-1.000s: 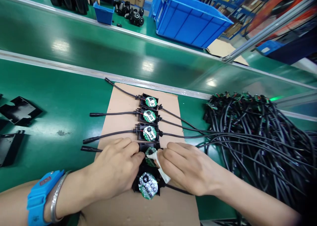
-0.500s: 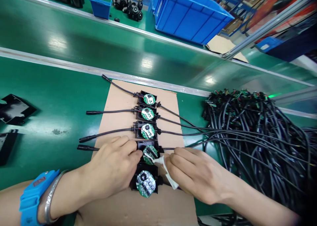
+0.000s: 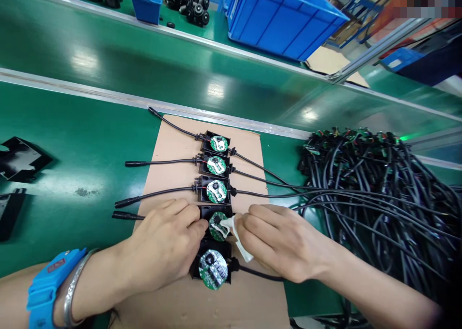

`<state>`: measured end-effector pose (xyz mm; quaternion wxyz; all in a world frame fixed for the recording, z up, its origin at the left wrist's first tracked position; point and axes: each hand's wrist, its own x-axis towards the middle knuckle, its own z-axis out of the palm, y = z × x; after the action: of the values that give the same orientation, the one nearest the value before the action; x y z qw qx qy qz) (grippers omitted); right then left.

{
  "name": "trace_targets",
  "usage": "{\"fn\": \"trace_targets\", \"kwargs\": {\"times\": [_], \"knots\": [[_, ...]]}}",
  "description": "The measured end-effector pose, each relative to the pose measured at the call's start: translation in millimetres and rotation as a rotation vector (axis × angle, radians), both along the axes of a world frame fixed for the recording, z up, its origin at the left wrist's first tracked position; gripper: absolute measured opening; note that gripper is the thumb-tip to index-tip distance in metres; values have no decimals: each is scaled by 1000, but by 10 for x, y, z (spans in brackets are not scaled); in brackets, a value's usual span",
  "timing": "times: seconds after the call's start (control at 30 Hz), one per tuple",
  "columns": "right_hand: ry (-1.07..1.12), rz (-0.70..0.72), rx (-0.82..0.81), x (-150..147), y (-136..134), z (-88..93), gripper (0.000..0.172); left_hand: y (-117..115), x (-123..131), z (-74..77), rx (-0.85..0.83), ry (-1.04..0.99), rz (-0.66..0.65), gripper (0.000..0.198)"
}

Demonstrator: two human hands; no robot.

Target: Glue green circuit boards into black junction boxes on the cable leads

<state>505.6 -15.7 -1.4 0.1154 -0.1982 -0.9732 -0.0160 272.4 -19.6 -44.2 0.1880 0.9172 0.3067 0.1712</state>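
My right hand (image 3: 276,240) is closed round a small white glue tube (image 3: 242,245). Its nozzle touches a round green circuit board (image 3: 216,230), where a line of white paste shows. That board sits in a black plastic housing (image 3: 212,209), fourth from the back in a column. The fingers of my left hand (image 3: 169,245) are curled, with thumb and forefinger pressed on this housing's left side by the board's edge. Nearer to me lies another housing, whose board (image 3: 213,270) bears no white paste. The three boards farther back (image 3: 216,191) have white paste on them.
The housings stand on a cardboard sheet (image 3: 198,307) on the green table (image 3: 79,160). A heap of black cables (image 3: 361,189) lies at right, black plastic shells (image 3: 23,158) at left. Beyond the metal rail are a large blue crate (image 3: 277,26) and a small blue bin (image 3: 146,6).
The tube's nozzle has moved up and slightly right across the board, and the white paste line is longer. My left hand has stayed in place.
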Motion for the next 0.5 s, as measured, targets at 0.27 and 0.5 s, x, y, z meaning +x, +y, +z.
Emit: {"fn": "trace_targets", "kwargs": {"times": [0.27, 0.5], "knots": [[3, -145, -23, 111, -104, 86, 19, 57, -33, 43, -26, -47, -2, 23], [119, -217, -173, 2, -437, 94, 5, -65, -157, 289, -205, 103, 16, 14]]}}
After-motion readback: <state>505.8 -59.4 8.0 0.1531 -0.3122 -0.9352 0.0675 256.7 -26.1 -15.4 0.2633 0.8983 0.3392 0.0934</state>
